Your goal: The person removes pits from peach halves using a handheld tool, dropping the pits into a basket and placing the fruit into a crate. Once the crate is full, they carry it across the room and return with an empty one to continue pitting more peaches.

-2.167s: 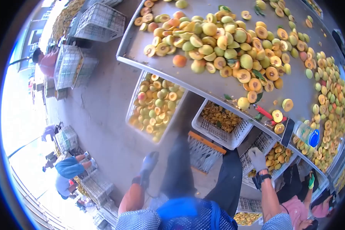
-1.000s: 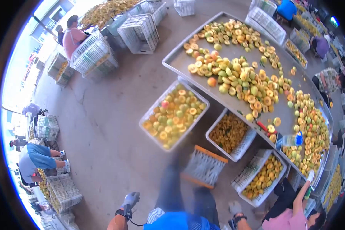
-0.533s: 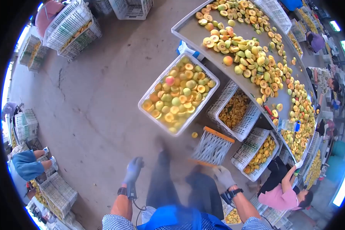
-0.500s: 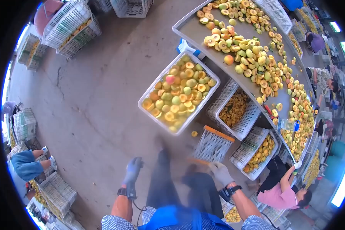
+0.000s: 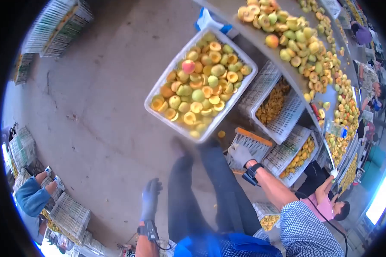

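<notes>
My left hand, in a grey glove, hangs over the floor with its fingers apart and nothing in it. My right hand, also gloved, is at the left side of a low stool with orange edges and a webbed top; its fingers are bent, and what they hold, if anything, is hidden. Ahead of my legs stands a large white tub full of halved fruit in liquid. A single fruit piece lies on the floor between the tub and the stool.
A metal table heaped with halved fruit curves along the right. White crates of fruit stand beneath its edge. A co-worker in pink sits at the lower right. Another person and stacked crates are at the left.
The tub appears nearer. My right hand has moved forward from the stool's near edge to its left side. My left hand hangs lower in view, and my legs have moved forward.
</notes>
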A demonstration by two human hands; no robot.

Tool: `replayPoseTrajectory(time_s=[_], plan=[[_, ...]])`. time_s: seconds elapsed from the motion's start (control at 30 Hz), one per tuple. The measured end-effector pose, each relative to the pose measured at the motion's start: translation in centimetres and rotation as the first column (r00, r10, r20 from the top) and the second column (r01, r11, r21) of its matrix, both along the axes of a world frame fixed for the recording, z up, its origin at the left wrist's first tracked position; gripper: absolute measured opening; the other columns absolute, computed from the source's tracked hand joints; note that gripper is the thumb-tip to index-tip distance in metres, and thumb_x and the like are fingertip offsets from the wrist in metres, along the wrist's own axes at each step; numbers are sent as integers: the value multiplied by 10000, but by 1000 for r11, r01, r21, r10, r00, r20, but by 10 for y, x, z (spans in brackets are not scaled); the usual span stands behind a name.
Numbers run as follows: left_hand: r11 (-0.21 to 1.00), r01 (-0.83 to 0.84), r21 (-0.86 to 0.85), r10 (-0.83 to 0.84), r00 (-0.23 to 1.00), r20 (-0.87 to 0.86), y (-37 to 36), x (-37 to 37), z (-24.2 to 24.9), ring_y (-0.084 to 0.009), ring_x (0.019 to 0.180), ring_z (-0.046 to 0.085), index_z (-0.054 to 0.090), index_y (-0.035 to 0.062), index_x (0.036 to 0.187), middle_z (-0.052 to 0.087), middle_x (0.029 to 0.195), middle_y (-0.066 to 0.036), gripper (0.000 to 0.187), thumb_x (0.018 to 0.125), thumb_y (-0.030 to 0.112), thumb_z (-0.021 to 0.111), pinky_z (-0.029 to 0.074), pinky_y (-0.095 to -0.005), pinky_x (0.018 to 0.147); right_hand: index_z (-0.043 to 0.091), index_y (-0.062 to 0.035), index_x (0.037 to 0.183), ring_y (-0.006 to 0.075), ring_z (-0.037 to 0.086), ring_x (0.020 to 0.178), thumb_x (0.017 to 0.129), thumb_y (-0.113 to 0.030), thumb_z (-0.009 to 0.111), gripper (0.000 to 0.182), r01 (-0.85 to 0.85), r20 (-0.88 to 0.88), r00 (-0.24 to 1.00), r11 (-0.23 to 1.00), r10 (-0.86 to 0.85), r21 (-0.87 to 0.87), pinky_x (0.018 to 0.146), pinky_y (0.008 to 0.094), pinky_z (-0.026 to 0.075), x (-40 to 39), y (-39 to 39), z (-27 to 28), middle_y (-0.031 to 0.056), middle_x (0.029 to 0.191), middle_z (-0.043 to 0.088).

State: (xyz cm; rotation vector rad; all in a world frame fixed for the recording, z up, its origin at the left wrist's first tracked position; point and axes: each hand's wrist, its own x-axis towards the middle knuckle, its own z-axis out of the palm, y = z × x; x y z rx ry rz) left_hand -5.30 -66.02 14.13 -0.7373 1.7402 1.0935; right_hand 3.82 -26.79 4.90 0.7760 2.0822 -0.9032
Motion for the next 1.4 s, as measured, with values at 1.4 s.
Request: replayPoseTrajectory(time_s=[1.4], plan=[[983, 183, -5, -183, 983, -20, 15, 84, -90, -322, 1136, 556, 603, 61, 1173, 607, 1169, -161, 333, 944, 293, 532, 444, -402, 945, 454, -53, 1025, 393, 631, 736, 891, -393, 553, 379, -216, -14, 973, 931, 230, 294, 654, 483, 479, -157, -138, -105, 190, 786, 644]])
